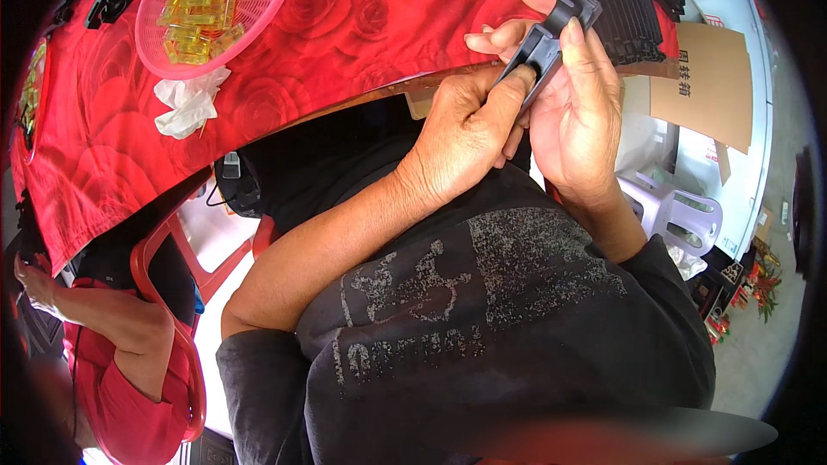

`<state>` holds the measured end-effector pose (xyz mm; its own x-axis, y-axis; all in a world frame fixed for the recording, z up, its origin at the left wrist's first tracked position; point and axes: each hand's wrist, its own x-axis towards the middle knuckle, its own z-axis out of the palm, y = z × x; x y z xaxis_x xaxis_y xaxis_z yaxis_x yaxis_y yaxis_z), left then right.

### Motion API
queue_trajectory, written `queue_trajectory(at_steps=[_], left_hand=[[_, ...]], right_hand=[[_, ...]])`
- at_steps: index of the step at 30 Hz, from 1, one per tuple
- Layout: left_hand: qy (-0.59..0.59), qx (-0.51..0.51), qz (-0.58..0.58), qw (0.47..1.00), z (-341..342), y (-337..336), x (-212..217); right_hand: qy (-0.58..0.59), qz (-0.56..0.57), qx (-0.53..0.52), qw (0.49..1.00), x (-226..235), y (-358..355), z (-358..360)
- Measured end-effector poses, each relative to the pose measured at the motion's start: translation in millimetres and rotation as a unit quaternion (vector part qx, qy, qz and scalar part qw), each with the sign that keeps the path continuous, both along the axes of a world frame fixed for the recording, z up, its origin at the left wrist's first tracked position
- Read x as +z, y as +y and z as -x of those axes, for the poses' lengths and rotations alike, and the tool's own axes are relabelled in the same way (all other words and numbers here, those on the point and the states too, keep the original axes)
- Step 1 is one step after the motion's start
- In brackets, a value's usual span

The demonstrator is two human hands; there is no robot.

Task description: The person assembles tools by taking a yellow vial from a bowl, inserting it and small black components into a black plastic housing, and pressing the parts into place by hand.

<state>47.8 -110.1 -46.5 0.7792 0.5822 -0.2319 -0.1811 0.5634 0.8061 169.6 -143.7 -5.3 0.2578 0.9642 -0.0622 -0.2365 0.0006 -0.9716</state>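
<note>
Over the near edge of the table, I hold a dark grey plastic housing (539, 43), long and channel-shaped, with a squared opening at its upper end. It tilts up to the right. My left hand (457, 129) grips its lower end, thumb pressed into the channel; whatever lies under the thumb is hidden. From the right, my right hand (579, 108) closes round the housing, its thumb along the right side and fingertips showing beyond the left side.
A pink basket (145, 45) of clear yellow pieces (198, 17) stands on the red tablecloth (103, 146), beside crumpled tissue (185, 103). Black parts (603, 4) are stacked at the far right. A cardboard box (706, 86) is right; another person's arm (112, 319) is left.
</note>
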Motion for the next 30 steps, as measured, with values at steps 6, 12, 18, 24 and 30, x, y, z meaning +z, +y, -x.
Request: queue_trajectory(at_steps=[6,12,18,24,30], left_hand=[[-0.008,-0.018,-0.003,1.000,-0.2,-3.3,-7.6],[0.010,-0.050,-0.046,0.998,3.9,2.4,-5.7],[-0.017,-0.023,-0.060,0.998,10.0,0.9,-7.2],[-0.024,-0.002,-0.062,0.998,9.4,0.9,-3.8],[0.001,0.017,-0.050,0.999,7.9,0.5,4.0]], right_hand=[[0.016,0.018,-0.010,1.000,-0.2,-4.1,0.3],[0.042,0.004,-0.007,0.999,-3.4,-6.8,-6.5],[0.040,0.006,-0.004,0.999,-2.6,-5.9,-8.9],[0.034,0.012,-0.010,0.999,-3.3,-5.7,-9.2],[0.026,0.010,-0.011,1.000,-1.6,-4.7,-6.4]])
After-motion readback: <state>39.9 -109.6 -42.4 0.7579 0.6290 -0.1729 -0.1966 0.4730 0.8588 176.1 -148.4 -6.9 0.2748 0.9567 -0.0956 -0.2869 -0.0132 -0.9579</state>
